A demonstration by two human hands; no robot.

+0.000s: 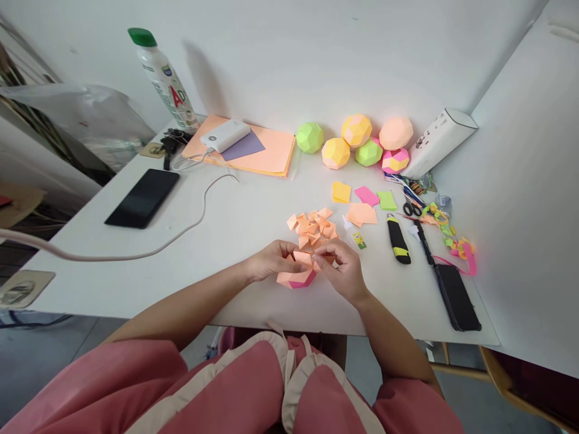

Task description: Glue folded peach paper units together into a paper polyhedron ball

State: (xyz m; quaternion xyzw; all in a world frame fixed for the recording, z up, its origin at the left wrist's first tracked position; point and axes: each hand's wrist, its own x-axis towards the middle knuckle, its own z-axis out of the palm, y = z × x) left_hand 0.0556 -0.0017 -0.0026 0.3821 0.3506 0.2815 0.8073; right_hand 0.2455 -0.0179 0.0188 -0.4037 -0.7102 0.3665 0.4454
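Near the table's front edge sits a partly built folded-paper ball (289, 278), peach with a pink patch. My left hand (277, 260) grips its left rim between thumb and fingers. At its right side, my right hand (341, 268) pinches a peach part of the same paper piece; its fingertips cover the exact spot. Just beyond both hands lies a loose heap of small folded peach paper units (312, 226). Flat stacks of yellow paper (341, 192), pink paper (367, 195), green paper (387, 200) and peach paper (362, 214) lie farther back.
Several finished paper balls (335, 153) line the wall. To the right are a utility knife (398, 240), scissors (411, 209), paper scraps and a black phone (456, 296). A tablet (143, 198), white cable (203, 211), power bank (225, 135) and bottle (165, 84) are on the left.
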